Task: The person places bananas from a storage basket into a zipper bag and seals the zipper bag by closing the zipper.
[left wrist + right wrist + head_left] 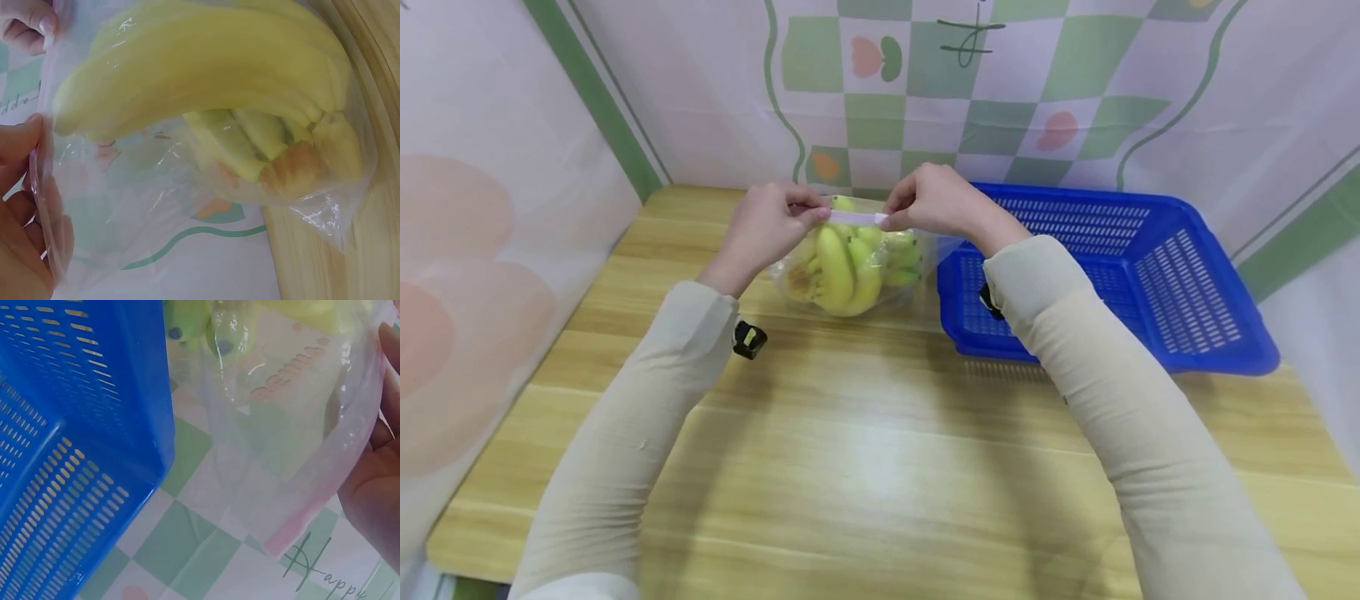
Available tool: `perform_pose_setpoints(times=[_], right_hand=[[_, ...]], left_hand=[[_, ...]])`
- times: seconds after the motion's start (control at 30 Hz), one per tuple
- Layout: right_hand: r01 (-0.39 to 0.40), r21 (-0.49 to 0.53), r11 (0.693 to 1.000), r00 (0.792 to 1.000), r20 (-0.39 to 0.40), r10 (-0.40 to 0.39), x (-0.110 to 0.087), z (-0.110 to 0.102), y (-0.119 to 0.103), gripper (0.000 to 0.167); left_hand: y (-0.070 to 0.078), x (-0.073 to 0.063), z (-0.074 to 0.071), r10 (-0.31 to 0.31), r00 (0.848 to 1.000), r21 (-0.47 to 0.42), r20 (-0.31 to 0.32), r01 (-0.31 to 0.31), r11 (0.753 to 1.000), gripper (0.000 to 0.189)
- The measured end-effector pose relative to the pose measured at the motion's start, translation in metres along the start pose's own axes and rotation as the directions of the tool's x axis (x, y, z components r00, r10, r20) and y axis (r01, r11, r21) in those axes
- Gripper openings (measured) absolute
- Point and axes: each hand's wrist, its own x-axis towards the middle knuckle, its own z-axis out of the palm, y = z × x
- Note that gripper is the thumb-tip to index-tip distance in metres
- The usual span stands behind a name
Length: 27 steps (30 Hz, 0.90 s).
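Observation:
A clear zip bag [805, 300] with a pink zip strip [853, 217] along its top sits toward the back of the table. Inside are yellow bananas [838, 271], some greener at the tips, and a brownish part shows low in the bag in the left wrist view. My left hand [771, 225] pinches the strip toward its left part between thumb and fingers. Farther right, my right hand [936, 200] pinches the same strip, with a small white piece at its fingertips. In the right wrist view the strip's pink end [290, 531] hangs past that hand.
A blue perforated basket [1217, 292] stands right of the bag, partly behind my right forearm. The wooden table [865, 467] runs back to a green-and-white checked cloth [940, 108]. Another printed cloth [497, 250] hangs on the left.

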Motion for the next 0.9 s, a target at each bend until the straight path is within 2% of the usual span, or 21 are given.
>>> perform_pose_setpoints(times=[0.23, 0.53, 0.7, 0.9], right_hand=[[0.064, -0.027, 0.998, 0.998, 0.003, -0.064, 0.004, 0.006, -0.005, 0.028], [0.016, -0.047, 0.999, 1.000, -0.014, -0.017, 0.002, 0.002, -0.010, 0.022], [-0.012, -0.076, 0.997, 1.000, -0.024, 0.010, 0.001, -0.004, -0.007, 0.024], [-0.048, -0.062, 0.997, 0.998, -0.031, 0.046, -0.002, -0.008, -0.001, 0.024]], left_hand=[[0.000, -0.001, 0.000, -0.010, 1.000, -0.014, -0.018, 0.010, 1.000, 0.023], [0.001, -0.002, 0.000, -0.054, 0.998, -0.003, -0.027, 0.054, 0.999, 0.024], [-0.004, -0.001, -0.002, -0.071, 0.997, -0.032, -0.038, 0.070, 0.997, 0.024], [-0.007, -0.002, -0.004, -0.088, 0.996, -0.040, -0.029, 0.086, 0.995, 0.026]])
